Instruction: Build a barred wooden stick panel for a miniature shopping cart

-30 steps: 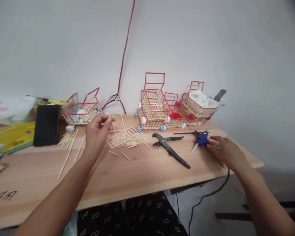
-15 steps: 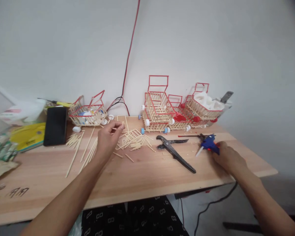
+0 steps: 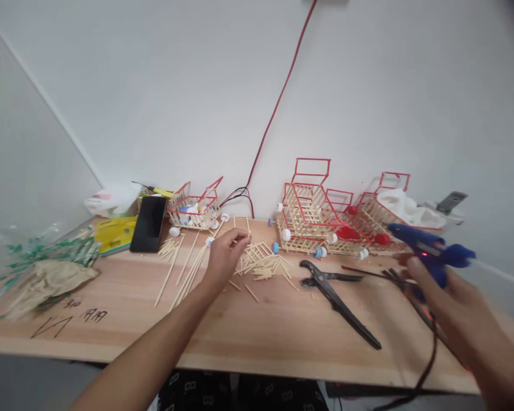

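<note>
My right hand (image 3: 449, 297) is wrapped round the handle of a blue hot glue gun (image 3: 428, 245), lifted off the table at the right. A small red light glows on its body, and a dark cord hangs below my wrist. My left hand (image 3: 229, 254) is closed in a pinch over the table, left of the pile of short wooden sticks (image 3: 263, 264). What looks like the end of a short wooden stick (image 3: 249, 236) shows at its fingertips. Just behind these fingers lies a thin wooden frame (image 3: 241, 217). Longer sticks (image 3: 191, 275) lie left of my left hand.
Black-handled pliers (image 3: 340, 302) lie at centre right. Miniature stick carts with red rims (image 3: 308, 202) stand along the wall, with another cart (image 3: 195, 214) further left. A phone (image 3: 149, 224), a yellow packet (image 3: 115, 235) and crumpled brown paper (image 3: 53, 279) occupy the left side.
My right hand has raised the hot glue gun from the tabletop, bringing it up and closer. My left hand keeps its pinch by the sticks. The whole view has shifted leftward.
</note>
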`<action>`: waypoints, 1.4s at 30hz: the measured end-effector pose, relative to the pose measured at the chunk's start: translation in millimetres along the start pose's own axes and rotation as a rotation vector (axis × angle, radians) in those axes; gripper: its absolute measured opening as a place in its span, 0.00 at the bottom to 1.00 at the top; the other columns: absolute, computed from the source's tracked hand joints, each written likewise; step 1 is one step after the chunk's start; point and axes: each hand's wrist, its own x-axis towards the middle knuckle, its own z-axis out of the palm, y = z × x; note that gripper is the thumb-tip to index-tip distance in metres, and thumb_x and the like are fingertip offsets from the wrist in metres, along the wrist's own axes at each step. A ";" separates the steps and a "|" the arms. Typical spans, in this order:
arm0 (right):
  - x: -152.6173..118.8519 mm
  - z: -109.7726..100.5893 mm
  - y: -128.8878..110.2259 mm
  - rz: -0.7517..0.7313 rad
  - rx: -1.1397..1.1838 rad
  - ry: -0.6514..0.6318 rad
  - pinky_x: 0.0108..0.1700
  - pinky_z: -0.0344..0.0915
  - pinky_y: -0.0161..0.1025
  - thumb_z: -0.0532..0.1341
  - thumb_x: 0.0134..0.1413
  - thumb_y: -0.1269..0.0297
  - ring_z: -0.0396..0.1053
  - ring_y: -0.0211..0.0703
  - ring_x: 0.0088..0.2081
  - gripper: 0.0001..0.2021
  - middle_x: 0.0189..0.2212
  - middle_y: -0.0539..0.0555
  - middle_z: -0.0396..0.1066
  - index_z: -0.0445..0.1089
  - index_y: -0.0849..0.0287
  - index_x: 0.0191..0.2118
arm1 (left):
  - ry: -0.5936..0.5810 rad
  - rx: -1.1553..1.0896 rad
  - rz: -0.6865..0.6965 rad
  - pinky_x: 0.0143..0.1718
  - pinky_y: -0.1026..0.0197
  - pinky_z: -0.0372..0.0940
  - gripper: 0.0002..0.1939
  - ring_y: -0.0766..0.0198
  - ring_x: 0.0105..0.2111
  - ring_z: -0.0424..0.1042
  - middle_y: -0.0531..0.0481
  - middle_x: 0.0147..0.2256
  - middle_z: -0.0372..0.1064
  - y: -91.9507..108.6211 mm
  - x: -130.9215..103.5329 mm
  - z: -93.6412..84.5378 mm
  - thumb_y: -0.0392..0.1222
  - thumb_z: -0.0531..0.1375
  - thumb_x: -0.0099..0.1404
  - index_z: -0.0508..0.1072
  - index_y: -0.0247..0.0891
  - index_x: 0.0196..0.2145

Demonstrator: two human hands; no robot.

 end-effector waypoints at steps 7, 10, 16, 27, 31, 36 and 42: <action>-18.4 112.3 -90.0 -0.173 0.545 -0.498 0.28 0.65 0.37 0.58 0.51 0.39 0.67 0.41 0.26 0.25 0.30 0.57 0.73 0.71 0.59 0.39 | 0.139 -0.050 -0.069 0.34 0.64 0.63 0.06 0.63 0.32 0.71 0.49 0.31 0.75 -7.0 9.5 -13.7 0.40 0.61 0.58 0.76 0.35 0.31; -25.7 145.4 -99.0 -0.209 0.624 -0.618 0.27 0.62 0.36 0.57 0.52 0.39 0.66 0.39 0.26 0.26 0.28 0.57 0.72 0.71 0.61 0.36 | 0.164 -0.067 -0.083 0.32 0.64 0.63 0.05 0.64 0.30 0.71 0.49 0.29 0.75 -8.3 11.6 -16.2 0.40 0.62 0.57 0.76 0.35 0.29; -33.2 157.2 -90.0 -0.218 0.647 -0.666 0.25 0.58 0.34 0.54 0.56 0.40 0.63 0.36 0.23 0.26 0.25 0.55 0.69 0.69 0.63 0.33 | 0.081 -0.056 -0.100 0.34 0.63 0.64 0.06 0.62 0.32 0.73 0.48 0.32 0.77 -17.0 9.8 -10.4 0.41 0.62 0.59 0.77 0.36 0.31; -34.3 152.6 -91.6 -0.186 0.608 -0.764 0.22 0.54 0.33 0.52 0.56 0.38 0.60 0.34 0.20 0.28 0.18 0.51 0.63 0.64 0.61 0.24 | 0.018 0.110 0.015 0.33 0.64 0.61 0.03 0.65 0.31 0.71 0.52 0.31 0.75 -16.8 6.3 -7.0 0.37 0.63 0.61 0.77 0.38 0.31; -34.0 153.9 -91.4 -0.201 0.578 -0.761 0.23 0.54 0.34 0.51 0.55 0.36 0.59 0.34 0.19 0.30 0.16 0.50 0.61 0.62 0.60 0.21 | 0.013 0.116 0.018 0.33 0.64 0.61 0.02 0.65 0.31 0.70 0.52 0.31 0.75 -17.1 7.5 -7.4 0.37 0.63 0.61 0.77 0.38 0.31; -34.9 155.2 -89.9 -0.225 0.569 -0.770 0.23 0.52 0.35 0.49 0.56 0.35 0.58 0.34 0.18 0.31 0.14 0.50 0.58 0.58 0.59 0.17 | 0.010 0.102 0.008 0.33 0.63 0.61 0.03 0.65 0.31 0.71 0.52 0.31 0.75 -16.2 7.1 -7.2 0.37 0.63 0.60 0.77 0.38 0.31; -36.6 156.6 -87.8 -0.212 0.598 -0.787 0.23 0.53 0.35 0.50 0.56 0.37 0.58 0.34 0.18 0.31 0.13 0.49 0.58 0.58 0.58 0.16 | 0.033 0.120 0.012 0.31 0.63 0.61 0.03 0.65 0.29 0.69 0.51 0.30 0.75 -16.1 7.8 -8.6 0.39 0.63 0.60 0.77 0.39 0.30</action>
